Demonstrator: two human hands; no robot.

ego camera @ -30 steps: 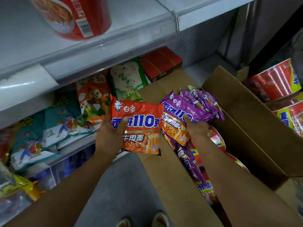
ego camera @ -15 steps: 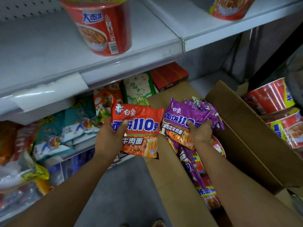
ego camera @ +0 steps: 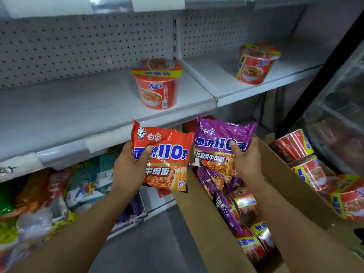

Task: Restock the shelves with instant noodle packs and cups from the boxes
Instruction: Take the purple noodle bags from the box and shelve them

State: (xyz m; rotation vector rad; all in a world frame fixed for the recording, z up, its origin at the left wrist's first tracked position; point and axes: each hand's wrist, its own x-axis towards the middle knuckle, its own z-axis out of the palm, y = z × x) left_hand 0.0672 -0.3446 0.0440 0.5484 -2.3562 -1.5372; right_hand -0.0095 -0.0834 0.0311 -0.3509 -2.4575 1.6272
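The left hand [ego camera: 129, 170] gripped an orange noodle pack [ego camera: 164, 158] by its left edge, the thumb laid across the printed front and the fingers hidden behind it. The right hand [ego camera: 246, 164] gripped a purple noodle pack [ego camera: 220, 140] in the same way from its right side, thumb on the front. The two packs were held upright side by side, their inner edges touching or nearly so, just below the front edge of the middle shelf [ego camera: 82, 107].

Under the right hand stood an open cardboard box [ego camera: 199, 223] holding more purple packs [ego camera: 211, 184] and red noodle cups [ego camera: 246, 201] lying on their sides. Beyond the box's right wall, further red cups [ego camera: 293, 145] were stacked, some spilling toward the right edge of the view.

On the middle shelf one red noodle cup [ego camera: 156, 85] stood upright near the front edge, close to the joint between two shelf sections. A second red cup [ego camera: 256, 63] stood on the right-hand section, tilted slightly and set farther back. A perforated white back panel [ego camera: 78, 44] rose behind both.

The lower shelf [ego camera: 157, 198], to the left of the hands, carried mixed snack bags [ego camera: 82, 186] in blue, orange and green, crowded together and partly blurred.
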